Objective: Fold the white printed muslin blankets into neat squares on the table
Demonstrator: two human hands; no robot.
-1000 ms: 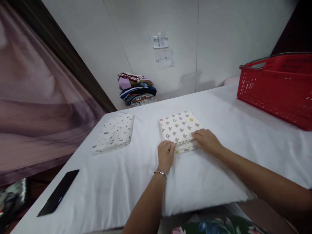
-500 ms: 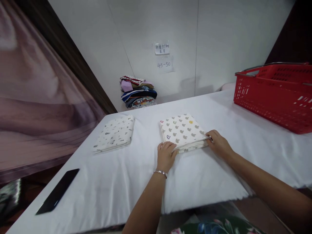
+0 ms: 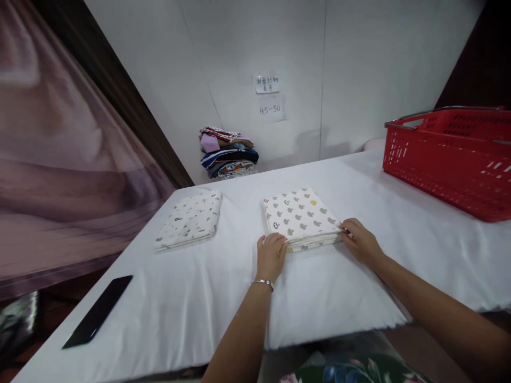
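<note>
A folded white cloth printed with grey mouse-head shapes lies in the middle of the white-covered table. My left hand rests at its near left corner, fingers curled against the folded edge. My right hand pinches the near right corner of the same cloth. A bracelet sits on my left wrist.
A second folded patterned cloth lies to the left. A red plastic basket stands at the right. A stack of folded coloured fabrics sits against the back wall. A black phone lies near the table's left front edge.
My right hand slid from the top of the cloth out to its near right corner. My left hand stayed at the near left corner.
</note>
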